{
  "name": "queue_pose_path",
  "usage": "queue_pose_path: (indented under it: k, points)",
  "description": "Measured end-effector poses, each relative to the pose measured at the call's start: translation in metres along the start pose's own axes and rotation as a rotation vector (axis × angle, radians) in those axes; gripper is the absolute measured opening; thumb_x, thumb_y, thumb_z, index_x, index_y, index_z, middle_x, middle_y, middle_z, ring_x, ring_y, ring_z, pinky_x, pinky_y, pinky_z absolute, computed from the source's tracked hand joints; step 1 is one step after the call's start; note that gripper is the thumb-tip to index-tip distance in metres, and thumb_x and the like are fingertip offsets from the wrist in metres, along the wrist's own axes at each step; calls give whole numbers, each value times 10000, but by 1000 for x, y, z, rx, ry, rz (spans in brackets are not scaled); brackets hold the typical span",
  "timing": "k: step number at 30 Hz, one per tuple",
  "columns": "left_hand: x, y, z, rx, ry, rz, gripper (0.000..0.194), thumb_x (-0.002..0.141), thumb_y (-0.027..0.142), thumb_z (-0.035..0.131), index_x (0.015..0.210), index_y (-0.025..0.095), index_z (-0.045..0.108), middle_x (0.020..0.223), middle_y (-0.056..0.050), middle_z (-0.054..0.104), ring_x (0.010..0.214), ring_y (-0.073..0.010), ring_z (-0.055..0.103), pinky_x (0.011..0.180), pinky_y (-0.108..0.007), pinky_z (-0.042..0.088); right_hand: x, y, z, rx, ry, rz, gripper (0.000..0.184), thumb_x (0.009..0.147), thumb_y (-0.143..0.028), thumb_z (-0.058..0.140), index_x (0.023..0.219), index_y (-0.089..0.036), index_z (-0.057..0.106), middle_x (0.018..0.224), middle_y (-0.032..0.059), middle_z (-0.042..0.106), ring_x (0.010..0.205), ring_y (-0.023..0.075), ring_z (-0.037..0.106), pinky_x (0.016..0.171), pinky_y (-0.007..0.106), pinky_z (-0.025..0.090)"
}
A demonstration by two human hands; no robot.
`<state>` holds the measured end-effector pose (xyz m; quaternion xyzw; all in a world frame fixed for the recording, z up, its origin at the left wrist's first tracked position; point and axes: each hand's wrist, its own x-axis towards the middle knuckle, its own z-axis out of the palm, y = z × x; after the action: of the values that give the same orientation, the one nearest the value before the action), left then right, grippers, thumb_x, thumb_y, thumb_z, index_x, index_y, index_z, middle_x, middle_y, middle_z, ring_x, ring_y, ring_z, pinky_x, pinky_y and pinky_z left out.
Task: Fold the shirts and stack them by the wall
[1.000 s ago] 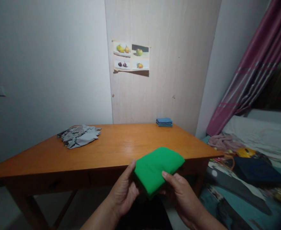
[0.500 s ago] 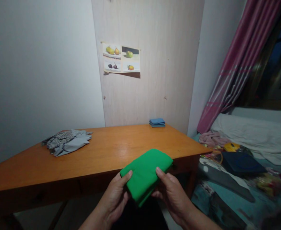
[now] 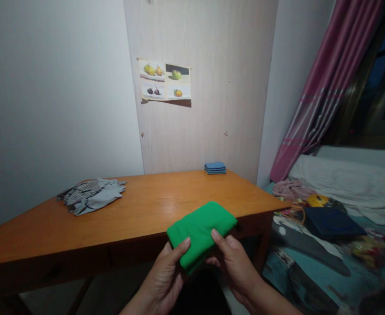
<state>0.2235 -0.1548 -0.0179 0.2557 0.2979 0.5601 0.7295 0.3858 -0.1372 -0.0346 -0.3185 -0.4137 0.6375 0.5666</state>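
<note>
A green cloth (image 3: 202, 229), folded into a thick, compact rectangle, is held tilted just in front of the table's near edge. My left hand (image 3: 168, 271) grips its lower left corner, thumb on top and fingers underneath. On the right side, my right hand (image 3: 235, 262) pinches it the same way, with the fingers partly hidden below. A neatly folded blue cloth (image 3: 215, 168) lies at the table's far right corner. Toward the left of the table sits a crumpled heap of grey and striped clothing (image 3: 96, 194).
The orange wooden table (image 3: 156, 197) stands against the wall, where a sheet of fruit pictures (image 3: 165, 82) hangs. To the right is a bed (image 3: 313, 271) with a dark blue folded item (image 3: 333, 222), a white cover and other cloths. A pink curtain (image 3: 313, 96) hangs beside the window.
My left hand has shifted slightly right, its thumb sliding further onto the green cloth. The cloth's lower left end has moved up a little. The blue cloth and the crumpled heap stay in place.
</note>
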Motion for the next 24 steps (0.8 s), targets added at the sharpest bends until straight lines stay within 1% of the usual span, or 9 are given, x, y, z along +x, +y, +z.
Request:
queue_pose_path:
  k: [3,6,10,14,16,20,22,24]
  points:
    - [1,2,-3,27,-33,21,724,782,240,801,1431,181,485,1260,-171,682,1128,-330,669,998,-439,524,1,-4,-6,-10,-17,11,484,874,-555,659,1127,-143,680,1058,117,738,885,221,692,685,293,533]
    - [1,4,-4,50,-35,38,727,790,238,795,1439,177,471,1282,-175,668,1131,-321,668,1011,-425,509,4,-9,-11,37,39,6,507,890,-584,618,1146,-150,670,1078,120,735,892,226,687,685,312,544]
    - [0,5,-3,76,-30,56,718,792,235,794,1431,187,470,1309,-166,653,1151,-306,658,1015,-408,501,10,-12,-16,46,92,-17,528,854,-578,669,1208,-187,646,1113,102,729,861,210,684,619,283,535]
    - [4,7,-1,90,-14,97,753,755,253,826,1423,211,482,1284,-146,674,1138,-298,667,1002,-399,509,12,-11,-15,68,116,-17,560,818,-600,697,1188,-182,658,1091,101,733,822,203,683,617,286,541]
    - [9,9,1,112,-16,132,758,747,263,832,1420,212,487,1262,-141,686,1127,-297,673,999,-403,511,10,-10,-11,84,81,0,548,820,-601,693,1168,-179,662,1095,99,730,847,210,685,656,303,551]
    - [23,12,6,145,-44,222,786,743,284,837,1429,192,465,1248,-151,689,1119,-306,673,1004,-423,502,9,-9,-1,38,-55,22,460,830,-509,729,1147,-184,660,1156,85,711,957,212,668,782,321,536]
    - [32,11,8,159,-35,267,774,746,296,837,1417,200,463,1264,-148,680,1116,-294,673,1009,-417,496,13,-8,3,42,-64,10,435,827,-489,739,1124,-180,664,1159,86,710,993,219,659,837,339,521]
    - [43,9,9,180,-21,299,727,759,299,830,1388,216,474,1292,-136,666,1133,-270,664,1025,-397,483,20,-8,4,74,-42,1,413,832,-487,732,1103,-180,672,1162,88,710,1030,232,650,875,362,509]
